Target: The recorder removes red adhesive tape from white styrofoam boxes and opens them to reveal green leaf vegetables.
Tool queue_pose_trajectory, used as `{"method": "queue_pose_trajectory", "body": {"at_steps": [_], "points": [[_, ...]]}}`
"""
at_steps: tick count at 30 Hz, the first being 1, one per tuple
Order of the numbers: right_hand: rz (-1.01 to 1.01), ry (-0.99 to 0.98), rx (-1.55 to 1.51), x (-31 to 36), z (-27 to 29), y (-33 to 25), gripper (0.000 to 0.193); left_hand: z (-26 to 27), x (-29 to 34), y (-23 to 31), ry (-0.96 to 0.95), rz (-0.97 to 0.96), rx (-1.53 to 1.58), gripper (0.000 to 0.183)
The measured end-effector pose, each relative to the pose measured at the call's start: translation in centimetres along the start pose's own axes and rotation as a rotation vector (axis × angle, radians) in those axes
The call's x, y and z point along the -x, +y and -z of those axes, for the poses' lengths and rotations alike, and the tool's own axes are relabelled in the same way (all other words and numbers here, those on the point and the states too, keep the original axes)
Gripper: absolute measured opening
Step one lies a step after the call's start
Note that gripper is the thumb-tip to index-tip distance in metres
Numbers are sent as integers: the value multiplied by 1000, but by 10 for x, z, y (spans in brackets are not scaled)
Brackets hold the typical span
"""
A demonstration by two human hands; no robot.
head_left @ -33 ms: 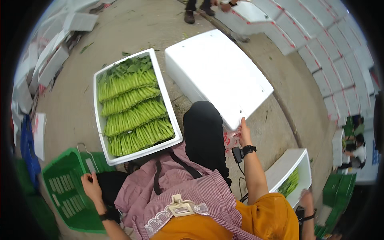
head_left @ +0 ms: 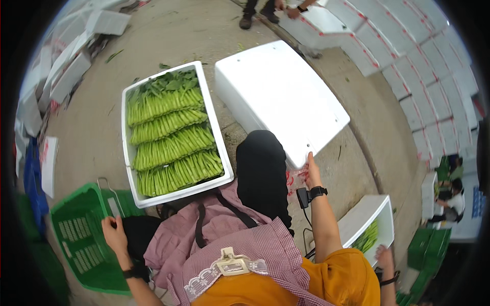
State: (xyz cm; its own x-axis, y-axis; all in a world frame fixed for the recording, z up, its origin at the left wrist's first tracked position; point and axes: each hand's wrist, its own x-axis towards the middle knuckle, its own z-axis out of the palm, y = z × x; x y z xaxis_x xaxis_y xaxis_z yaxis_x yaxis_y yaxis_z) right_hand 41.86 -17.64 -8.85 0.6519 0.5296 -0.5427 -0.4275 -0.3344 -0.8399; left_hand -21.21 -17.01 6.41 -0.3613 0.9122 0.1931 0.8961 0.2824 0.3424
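My right hand [head_left: 313, 173] grips the near corner of a closed white foam box [head_left: 278, 97]; its thumb lies on the top face, and the other fingers are partly hidden. To the left of that box stands an open white foam box [head_left: 199, 196] packed with several rows of green leafy stalks [head_left: 171, 140], leaves at the far end. My left hand [head_left: 114, 233] hovers by my bent knee and the rim of a green plastic crate [head_left: 65, 213]. Nothing shows in its loosely curled fingers, and the thumb stands apart from them.
Another person's hand [head_left: 384, 256] is beside a tilted foam box [head_left: 361, 217] with greens at lower right. Stacked foam boxes [head_left: 423, 76] line the right. Someone's shoes [head_left: 246, 21] and hands show at the far edge. White foam pieces [head_left: 71, 76] lie along the left.
The whole view has shifted slightly. The other person's hand at lower right has moved a little left, nearer the tilted box. My right hand keeps its hold on the closed box.
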Motion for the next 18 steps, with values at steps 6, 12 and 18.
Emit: {"method": "queue_pose_trajectory", "body": {"at_steps": [6, 12, 18], "points": [[-238, -175, -159, -24, 7, 5, 61, 4, 1, 5, 8, 88, -74, 27], [-164, -252, -153, -12, 4, -26, 60, 9, 8, 3, -13, 183, -14, 26], [46, -269, -83, 2, -2, -58, 62, 1, 11, 5, 222, 106, 152, 22]]}}
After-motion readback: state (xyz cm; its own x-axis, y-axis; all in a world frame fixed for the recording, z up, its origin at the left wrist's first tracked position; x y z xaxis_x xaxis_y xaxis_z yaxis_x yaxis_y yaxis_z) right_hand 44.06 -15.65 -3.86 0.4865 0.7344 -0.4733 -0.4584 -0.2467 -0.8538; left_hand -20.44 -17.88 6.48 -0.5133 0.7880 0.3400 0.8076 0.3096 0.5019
